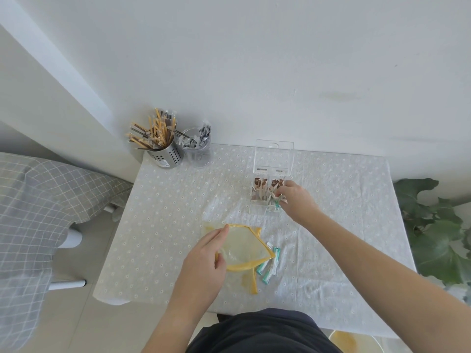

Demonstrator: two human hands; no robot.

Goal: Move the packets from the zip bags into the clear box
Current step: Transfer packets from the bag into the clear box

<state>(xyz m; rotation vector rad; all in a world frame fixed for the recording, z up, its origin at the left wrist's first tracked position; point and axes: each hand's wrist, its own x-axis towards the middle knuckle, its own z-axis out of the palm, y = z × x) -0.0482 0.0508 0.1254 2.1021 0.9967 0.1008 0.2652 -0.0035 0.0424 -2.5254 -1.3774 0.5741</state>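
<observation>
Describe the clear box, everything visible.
The clear box is transparent hard plastic, standing on the dotted tablecloth at the table's far right. Its hinged lid stands open toward the wall. Inner dividers form compartments holding upright brown and pale packets. The right hand reaches into its right side with green-tipped packets.

I see left hand (204, 261) pinching yellow zip bag (242, 248) | right hand (295, 200) holding packets (276, 200) over clear box (267, 192) | teal packets (269, 266) on counter (331, 225)
</observation>
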